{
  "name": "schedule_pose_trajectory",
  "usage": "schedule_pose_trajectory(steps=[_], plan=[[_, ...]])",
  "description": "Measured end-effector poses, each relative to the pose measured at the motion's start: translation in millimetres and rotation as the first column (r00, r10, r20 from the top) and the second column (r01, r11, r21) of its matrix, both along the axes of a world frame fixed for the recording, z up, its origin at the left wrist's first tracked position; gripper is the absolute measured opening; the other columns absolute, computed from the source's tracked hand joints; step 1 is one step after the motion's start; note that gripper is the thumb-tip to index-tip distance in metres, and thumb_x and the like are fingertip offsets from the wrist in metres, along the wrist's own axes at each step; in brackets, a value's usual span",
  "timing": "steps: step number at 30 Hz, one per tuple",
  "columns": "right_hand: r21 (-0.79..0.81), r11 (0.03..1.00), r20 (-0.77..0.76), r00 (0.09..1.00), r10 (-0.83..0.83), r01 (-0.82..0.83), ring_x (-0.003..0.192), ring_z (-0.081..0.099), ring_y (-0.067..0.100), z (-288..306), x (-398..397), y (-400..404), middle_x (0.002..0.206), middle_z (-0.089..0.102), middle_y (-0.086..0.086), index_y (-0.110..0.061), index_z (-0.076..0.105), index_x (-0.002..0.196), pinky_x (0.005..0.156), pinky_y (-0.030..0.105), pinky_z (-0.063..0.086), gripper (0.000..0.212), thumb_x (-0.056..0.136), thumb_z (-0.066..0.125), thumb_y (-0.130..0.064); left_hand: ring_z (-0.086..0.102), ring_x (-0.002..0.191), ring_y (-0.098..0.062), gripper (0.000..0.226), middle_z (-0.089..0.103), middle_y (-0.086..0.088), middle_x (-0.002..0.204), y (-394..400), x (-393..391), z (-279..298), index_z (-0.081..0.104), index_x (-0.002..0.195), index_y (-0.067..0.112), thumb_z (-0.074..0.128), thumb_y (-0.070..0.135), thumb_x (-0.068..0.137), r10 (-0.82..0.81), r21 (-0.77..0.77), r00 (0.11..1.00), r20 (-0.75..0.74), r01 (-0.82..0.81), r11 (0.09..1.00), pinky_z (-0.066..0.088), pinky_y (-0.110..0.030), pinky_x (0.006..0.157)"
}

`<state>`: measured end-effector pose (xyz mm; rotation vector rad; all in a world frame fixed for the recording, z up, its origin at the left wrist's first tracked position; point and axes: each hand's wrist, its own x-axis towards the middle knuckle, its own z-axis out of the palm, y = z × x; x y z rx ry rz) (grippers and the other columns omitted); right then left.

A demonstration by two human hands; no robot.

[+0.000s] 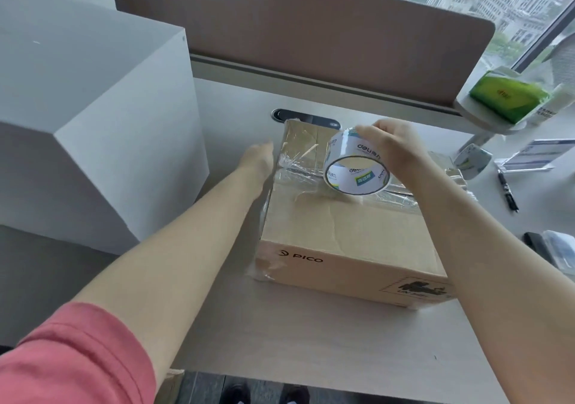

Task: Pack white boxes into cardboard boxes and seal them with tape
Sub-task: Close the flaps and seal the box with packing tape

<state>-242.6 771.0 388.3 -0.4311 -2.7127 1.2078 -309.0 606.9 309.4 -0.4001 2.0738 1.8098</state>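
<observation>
The left hand [258,160] lies flat against the left side of the cardboard box [348,232], near its far end, fingers straight and pressing on the clear tape strip [298,170] where it folds over that edge. The box stands closed on the desk [311,335], its near face printed with "PICO" and a dark stamp at the lower right corner; its top flaps meet under wrinkled clear tape that runs across the top from left to right. Left of the box, well apart from it, stands a large white block [93,123]. Above the middle of the box top, the tape roll [356,167] sits tilted with its open core facing the camera. The right hand [392,145] grips the roll from its far right side, fingers curled over the rim. Further right lie a pen [507,190] and a green tissue pack [504,95] on a small shelf.
</observation>
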Motion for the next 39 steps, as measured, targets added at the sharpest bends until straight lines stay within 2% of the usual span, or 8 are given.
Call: schedule_pose_trajectory(steps=[7, 11, 14, 19, 22, 27, 32, 39], plan=[[-0.427, 0.904, -0.049, 0.998, -0.031, 0.007, 0.027, 0.042, 0.000, -13.3, 9.0, 11.2, 0.029, 0.045, -0.010, -0.013, 0.044, 0.054, 0.034, 0.010, 0.032, 0.039, 0.090, 0.057, -0.020, 0.048, 0.124, -0.028, 0.052, 0.050, -0.015, 0.133, 18.1, 12.6, 0.2, 0.045, 0.133, 0.001, 0.021, 0.035, 0.102, -0.105, -0.029, 0.994, -0.021, 0.104, 0.994, 0.037, -0.034, 0.107], [-0.195, 0.978, -0.050, 0.997, 0.058, -0.067, 0.023, 0.031, 0.001, -8.6, 2.2, 14.9, 0.023, 0.034, -0.011, -0.015, 0.033, 0.046, 0.033, 0.015, 0.026, 0.050, 0.088, 0.060, -0.022, 0.043, 0.092, -0.018, 0.043, 0.049, -0.004, 0.083, 19.5, 17.1, -4.4, 0.058, 0.092, 0.008, 0.025, 0.034, 0.102, -0.082, -0.123, 0.990, -0.117, 0.068, 0.990, 0.035, -0.026, 0.071], [0.014, 0.994, 0.033, 0.994, 0.107, -0.107, 0.031, 0.032, 0.005, -2.9, -3.3, 23.2, 0.022, 0.032, -0.010, -0.015, 0.035, 0.045, 0.042, 0.022, 0.025, 0.050, 0.085, 0.063, -0.028, 0.042, 0.092, -0.018, 0.047, 0.048, -0.005, 0.084, 21.1, 18.4, -6.0, 0.053, 0.121, 0.001, 0.024, 0.033, 0.102, -0.110, -0.244, 0.979, -0.173, 0.066, 0.967, 0.033, -0.027, 0.068], [0.321, 0.931, 0.232, 0.967, 0.103, -0.176, 0.047, 0.031, 0.016, 9.9, -2.7, 29.1, 0.045, 0.036, 0.002, -0.011, 0.036, 0.047, 0.048, 0.025, 0.025, 0.046, 0.083, 0.061, -0.026, 0.052, 0.111, -0.036, 0.044, 0.058, -0.024, 0.109, 19.7, 18.4, -1.4, 0.050, 0.077, 0.008, 0.023, 0.032, 0.102, -0.221, -0.493, 0.960, -0.170, 0.111, 0.863, 0.038, -0.036, 0.087], [0.402, 0.893, 0.287, 0.954, 0.086, -0.201, 0.049, 0.033, 0.017, 12.5, -2.9, 27.4, 0.051, 0.035, 0.003, -0.010, 0.037, 0.049, 0.049, 0.025, 0.025, 0.045, 0.082, 0.060, -0.029, 0.049, 0.115, -0.035, 0.037, 0.053, -0.025, 0.124, 20.8, 24.0, 2.7, 0.052, 0.103, -0.004, 0.032, 0.027, 0.101, -0.209, -0.591, 0.951, -0.228, 0.035, 0.806, 0.035, -0.036, 0.086], [-0.033, 0.983, 0.093, 0.978, 0.184, -0.182, 0.049, 0.030, 0.015, 3.5, 8.3, 50.3, 0.051, 0.032, 0.001, -0.014, 0.036, 0.049, 0.049, 0.025, 0.023, 0.048, 0.089, 0.057, -0.029, 0.046, 0.125, -0.030, 0.038, 0.052, -0.020, 0.132, 23.2, 39.1, 4.9, 0.052, 0.126, -0.004, 0.048, 0.015, 0.093, -0.396, -0.659, 0.721, -0.569, -0.112, 0.743, 0.031, -0.031, 0.102], [-0.430, 0.894, 0.044, 0.987, 0.158, -0.124, 0.033, 0.045, 0.004, -17.3, 23.6, 65.8, 0.035, 0.051, -0.008, -0.014, 0.063, 0.047, 0.044, 0.018, 0.036, 0.045, 0.090, 0.054, -0.024, 0.021, 0.144, -0.014, 0.056, 0.024, -0.005, 0.156, 27.1, 45.5, 8.9, 0.030, 0.145, 0.008, 0.017, 0.040, 0.101, -0.709, -0.820, 0.658, -0.252, 0.243, 0.518, 0.015, -0.026, 0.115], [-0.064, 0.986, -0.031, 0.987, 0.155, -0.157, 0.035, 0.020, 0.005, -11.4, 2.5, 63.6, 0.032, 0.021, -0.011, -0.017, 0.027, 0.043, 0.044, 0.024, 0.016, 0.056, 0.083, 0.065, -0.027, -0.008, 0.147, -0.012, 0.060, -0.013, -0.001, 0.158, 27.7, 46.2, 8.2, -0.011, 0.148, 0.015, 0.001, 0.045, 0.097, -0.785, -0.924, 0.618, 0.042, 0.322, 0.204, -0.011, -0.030, 0.118]])
